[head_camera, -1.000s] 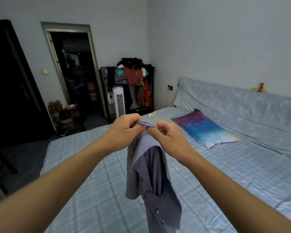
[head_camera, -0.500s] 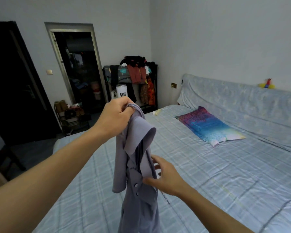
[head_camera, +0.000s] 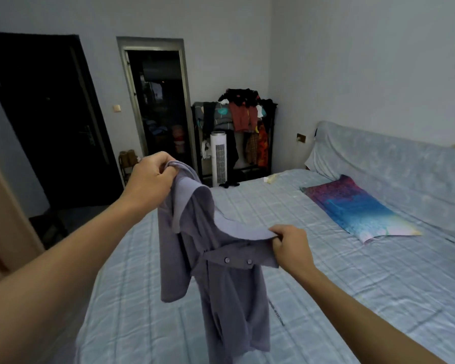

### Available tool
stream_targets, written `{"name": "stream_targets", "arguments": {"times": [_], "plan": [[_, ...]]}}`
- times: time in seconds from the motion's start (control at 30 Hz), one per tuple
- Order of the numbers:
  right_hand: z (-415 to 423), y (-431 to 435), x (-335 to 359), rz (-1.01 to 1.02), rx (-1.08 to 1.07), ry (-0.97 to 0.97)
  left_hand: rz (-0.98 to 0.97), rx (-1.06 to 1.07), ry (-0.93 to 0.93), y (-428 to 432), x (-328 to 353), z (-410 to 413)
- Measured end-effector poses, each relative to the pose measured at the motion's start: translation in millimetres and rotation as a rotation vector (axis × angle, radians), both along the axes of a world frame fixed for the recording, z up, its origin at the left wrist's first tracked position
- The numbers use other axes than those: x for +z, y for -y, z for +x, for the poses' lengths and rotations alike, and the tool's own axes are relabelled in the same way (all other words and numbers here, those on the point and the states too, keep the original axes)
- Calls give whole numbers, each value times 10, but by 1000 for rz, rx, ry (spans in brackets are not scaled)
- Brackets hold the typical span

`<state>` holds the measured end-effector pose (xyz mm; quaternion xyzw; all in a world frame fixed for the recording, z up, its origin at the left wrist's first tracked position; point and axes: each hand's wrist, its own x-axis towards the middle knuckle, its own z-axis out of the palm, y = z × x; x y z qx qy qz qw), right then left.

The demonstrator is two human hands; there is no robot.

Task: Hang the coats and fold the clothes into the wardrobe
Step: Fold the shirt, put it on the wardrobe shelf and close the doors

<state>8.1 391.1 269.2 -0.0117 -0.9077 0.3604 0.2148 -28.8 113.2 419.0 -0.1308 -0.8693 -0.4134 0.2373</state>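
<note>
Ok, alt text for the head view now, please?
The left hand grips a grey shirt by its collar, held high; the right hand pinches its front edge lower, above the bed. A pillow lies on it.

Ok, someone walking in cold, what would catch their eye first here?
A grey-lilac shirt hangs mid-frame over the bed, gripped by the left hand up high and the right hand lower down. A bright pink-and-blue pillow lies on the bed at right, and a rack heaped with clothes stands in the far corner.
</note>
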Motion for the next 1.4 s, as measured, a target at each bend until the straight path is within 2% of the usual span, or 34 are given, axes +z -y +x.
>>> {"name": "stream_targets", "arguments": {"times": [0.23,0.53,0.63,0.77,0.87,0.97,1.13,1.33,1.4], "plan": [[-25,-59,558,-42,-67,-269,-172,41,120,253,-300,-61],[-25,214,1157,-46,23,-364,-298,102,248,150,-675,-99],[-51,319,1340,-67,45,-354,-212,91,305,63,-790,-83],[-86,422,1482,-69,16,-370,-55,-85,130,-222,-942,195],[-90,482,1524,-80,2,-372,-105,-213,166,-457,-1064,442],[-75,518,1546,-126,-6,-387,-193,-170,142,-632,-1190,523],[-42,505,1557,-163,-14,-436,-85,-121,75,-948,-1212,544],[-17,228,1603,-197,-63,-444,-265,-72,108,-804,-1201,359],[-13,113,1598,-206,-77,-447,-263,-81,108,-673,-1195,246]]}}
